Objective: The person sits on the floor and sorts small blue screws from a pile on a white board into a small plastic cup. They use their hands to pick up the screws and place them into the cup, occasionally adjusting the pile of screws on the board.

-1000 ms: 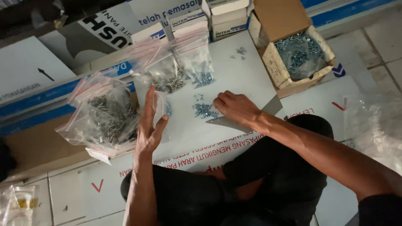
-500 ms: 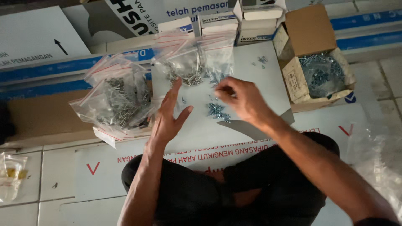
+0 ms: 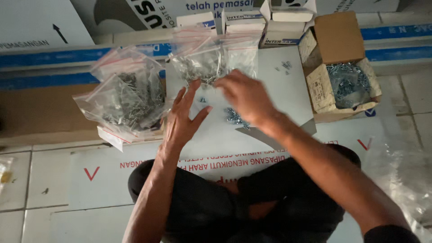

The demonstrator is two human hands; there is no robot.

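Floor (image 3: 418,94): pale square tiles w/ dark grout, dim light overall. White printed boards (image 3: 108,173) lie flat across it, red marks + blue stripes on them. Brown cardboard sheet (image 3: 40,108) at left. Small white boxes (image 3: 243,22) in a row at the far edge. Crumpled clear plastic (image 3: 405,180) at right.
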